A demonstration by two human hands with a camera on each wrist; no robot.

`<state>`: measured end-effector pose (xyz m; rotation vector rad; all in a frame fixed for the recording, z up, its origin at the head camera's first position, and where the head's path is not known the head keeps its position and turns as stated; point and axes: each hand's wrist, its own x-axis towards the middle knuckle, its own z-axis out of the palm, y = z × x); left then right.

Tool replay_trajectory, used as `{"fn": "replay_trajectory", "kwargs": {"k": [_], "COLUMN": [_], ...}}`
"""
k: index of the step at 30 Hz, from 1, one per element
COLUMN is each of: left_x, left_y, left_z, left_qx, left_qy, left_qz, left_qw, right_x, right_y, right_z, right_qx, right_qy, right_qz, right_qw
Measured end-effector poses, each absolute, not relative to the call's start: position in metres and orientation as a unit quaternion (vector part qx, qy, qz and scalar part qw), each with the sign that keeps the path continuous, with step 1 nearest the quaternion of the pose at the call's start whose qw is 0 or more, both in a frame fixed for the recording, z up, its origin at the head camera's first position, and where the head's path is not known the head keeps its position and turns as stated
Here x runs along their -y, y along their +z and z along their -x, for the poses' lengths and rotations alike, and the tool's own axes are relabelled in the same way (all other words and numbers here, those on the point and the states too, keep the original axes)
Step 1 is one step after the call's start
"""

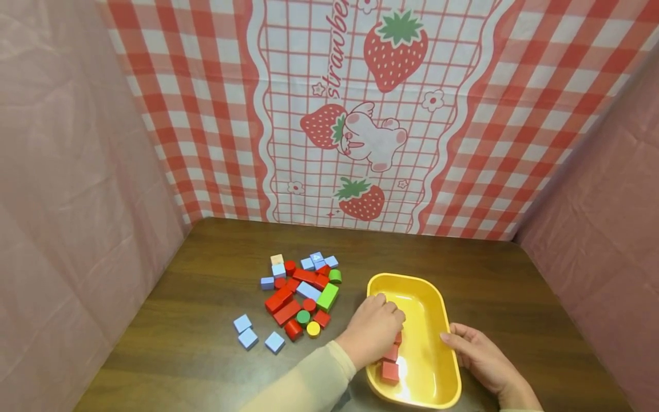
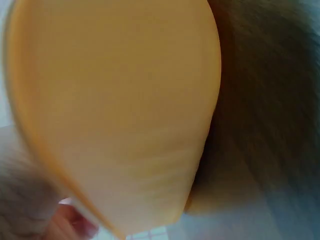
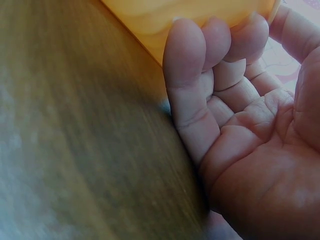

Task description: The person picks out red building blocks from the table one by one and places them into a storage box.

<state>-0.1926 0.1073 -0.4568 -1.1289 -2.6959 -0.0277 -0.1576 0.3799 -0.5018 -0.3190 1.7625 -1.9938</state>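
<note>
A yellow plastic tray [image 1: 443, 309] lies on the table toward the right. My left hand [image 1: 372, 329] reaches over its left rim, with bent fingers pointing down inside. What the fingertips hold is hidden, so I cannot tell whether they grip a block. Just below that hand, several red blocks [image 1: 390, 372] line the tray's left side. The tray's outer wall [image 2: 120, 100] fills much of the left wrist view, with part of the left hand [image 2: 25, 195] at lower left. My right hand [image 1: 481, 357] grips the right rim, thumb on top and curled fingers [image 3: 185, 55] against the outer wall.
Left of the tray is a loose pile of red blocks [image 1: 286, 312], blue blocks [image 1: 308, 290], a light green block [image 1: 327, 297] and a yellow cylinder [image 1: 313, 329]. Separate light blue blocks [image 1: 275, 342] lie nearer me. A checked strawberry cloth [image 1: 350, 143] hangs behind the brown table [image 1: 170, 343].
</note>
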Motion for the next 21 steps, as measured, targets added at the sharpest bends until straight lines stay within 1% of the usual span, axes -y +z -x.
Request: {"fn": "replay_trajectory", "kwargs": {"k": [3, 7, 10, 12, 15, 17, 21], "left_x": [-0.093, -0.059, -0.031, -0.015, 0.001, 0.006, 0.01], "left_y": [-0.448, -0.436, -0.436, -0.441, -0.45, -0.456, -0.462], "left_z": [0.195, 0.206, 0.215, 0.218, 0.217, 0.215, 0.212], "left_qx": [0.923, 0.941, 0.957, 0.966, 0.973, 0.974, 0.974], "left_qy": [-0.058, -0.093, -0.105, -0.114, -0.117, -0.109, -0.103], "left_qz": [0.357, 0.292, 0.239, 0.209, 0.189, 0.189, 0.183], "left_qw": [0.132, 0.141, 0.124, 0.097, 0.063, 0.064, 0.091], "right_x": [-0.38, -0.38, -0.38, -0.38, -0.38, -0.38, -0.378], "right_y": [-0.502, -0.503, -0.502, -0.502, -0.501, -0.5, -0.5], "right_z": [0.157, 0.158, 0.158, 0.157, 0.156, 0.155, 0.156], "right_qx": [-0.641, -0.64, -0.638, -0.637, -0.636, -0.635, -0.636], "right_qy": [-0.724, -0.725, -0.725, -0.725, -0.725, -0.726, -0.725], "right_qz": [0.113, 0.119, 0.12, 0.116, 0.114, 0.118, 0.122], "right_qw": [0.227, 0.227, 0.23, 0.233, 0.236, 0.236, 0.234]}}
